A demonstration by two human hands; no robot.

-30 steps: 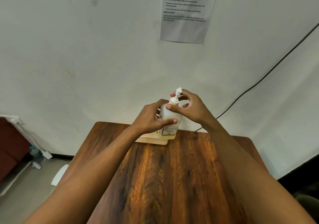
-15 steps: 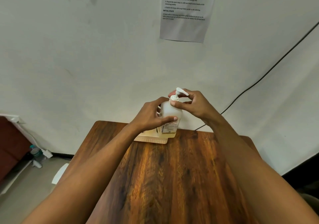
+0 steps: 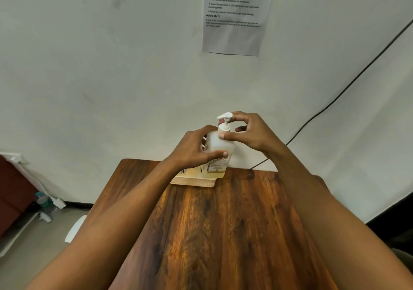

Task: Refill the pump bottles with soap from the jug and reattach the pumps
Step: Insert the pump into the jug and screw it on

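The wooden counter runs away from the viewer to a far edge that meets the white wall. Its near and middle surface is bare wood between the two forearms. The left edge drops to the floor, where a small water bottle lies by the wall. On the right, a black cable runs down the wall to the counter's far edge. A printed sheet hangs on the wall above the hands.

Both arms reach straight forward and meet at the far edge. The left hand wraps the body of the bottle from the left, thumb across its front just above the label, fingers behind; this grip is pressed firmly around the bottle. The right hand comes in from the right at the top, wrist raised. Its thumb lies against the bottle's shoulder under the collar and its forefinger touches the rear of the white pump, so this grip loosely pinches the pump, the other fingers curled apart.

The bottle stands upright at the far edge, its base at or in a cream tray; which, cannot be told. Yellow soap shows low in the bottle. The pump sits in the neck, spout pointing left.
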